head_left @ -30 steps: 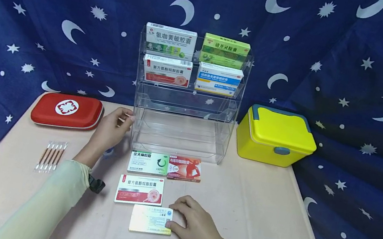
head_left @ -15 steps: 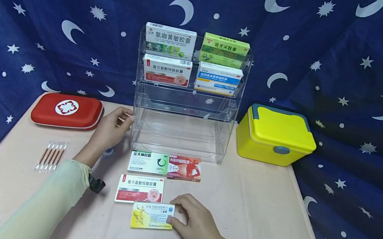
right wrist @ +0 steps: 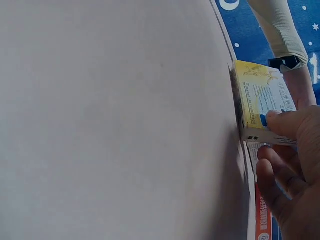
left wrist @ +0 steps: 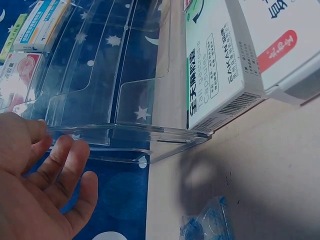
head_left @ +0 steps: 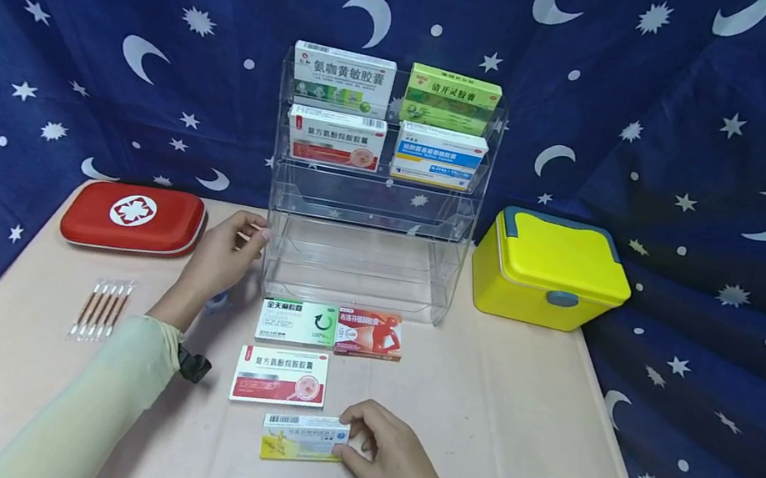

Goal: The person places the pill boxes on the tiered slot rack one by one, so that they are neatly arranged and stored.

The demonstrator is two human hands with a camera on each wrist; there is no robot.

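My right hand (head_left: 392, 459) pinches the right end of a yellow and white medicine box (head_left: 304, 439), thumb on its front. The box is tipped up, its top edge facing the head camera; the right wrist view also shows the box (right wrist: 262, 95). My left hand (head_left: 229, 251) touches the left side of a clear tiered display rack (head_left: 358, 269), its fingers (left wrist: 62, 160) loosely bent beside the side wall. Just beyond the held box lies a red and white medicine box (head_left: 280, 376). Green and white (head_left: 296, 323) and red (head_left: 370, 333) boxes lie before the rack.
The rack's upper tiers hold white-green (head_left: 343, 80), green (head_left: 450, 101), red-white (head_left: 335, 138) and blue-white (head_left: 438, 157) boxes. A red first-aid case (head_left: 133, 219) and packed cotton swabs (head_left: 102, 310) lie left; a yellow lidded box (head_left: 552, 276) stands right. A clear-blue plastic item (left wrist: 207, 225) lies near the rack.
My right hand has tilted the yellow and white box from lying flat to standing tipped up, so its barcoded edge now shows. My left hand stays at the rack.
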